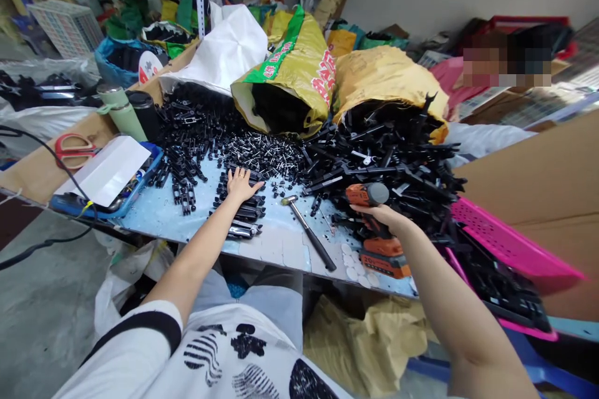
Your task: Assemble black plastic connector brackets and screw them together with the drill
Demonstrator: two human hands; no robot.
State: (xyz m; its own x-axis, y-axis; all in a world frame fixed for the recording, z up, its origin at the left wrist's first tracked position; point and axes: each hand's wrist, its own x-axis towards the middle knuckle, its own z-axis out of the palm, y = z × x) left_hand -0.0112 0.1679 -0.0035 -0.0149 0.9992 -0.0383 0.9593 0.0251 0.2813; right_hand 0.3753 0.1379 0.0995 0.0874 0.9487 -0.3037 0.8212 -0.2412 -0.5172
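Note:
My left hand (242,186) lies flat with fingers spread on a row of black plastic parts (241,213) lined up on the light blue tabletop. My right hand (381,217) is wrapped round the grip of an orange and black cordless drill (369,194), which stands upright on its battery near the table's front edge. Between the hands lies a hammer (309,234) with a black handle, its head pointing away from me. Just beyond it spreads a heap of small screws and black pieces (264,153).
Open sacks, one yellow-green (285,81) and one tan (388,75), spill black parts (388,162). To the left are a blue tray (126,202), scissors (75,151) and a green bottle (122,113). A pink basket (519,249) sits at right. Another person (505,62) is behind.

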